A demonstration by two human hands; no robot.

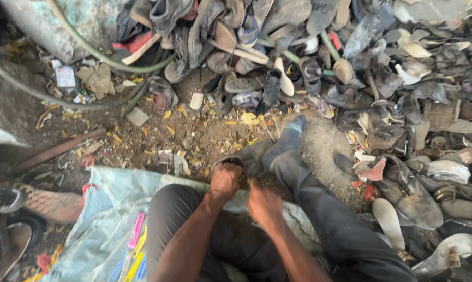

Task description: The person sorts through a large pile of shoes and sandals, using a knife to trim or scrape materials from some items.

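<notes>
Both hands work on a grey shoe (246, 156) at centre. The left hand (225, 180) clutches its rim; the right hand (264, 206), at five o'clock of it, seems curled, its hold unclear. Shoe pile (403, 78) at two o'clock.

Left hand (225, 180) and right hand (264, 206) sat side by side on a worn shoe (246, 156) between the knees. Socked foot (290, 137) lay just beyond it. Shoe pile (392, 94) spread behind and right; plastic sheet (108, 219) lay underneath, left.
</notes>
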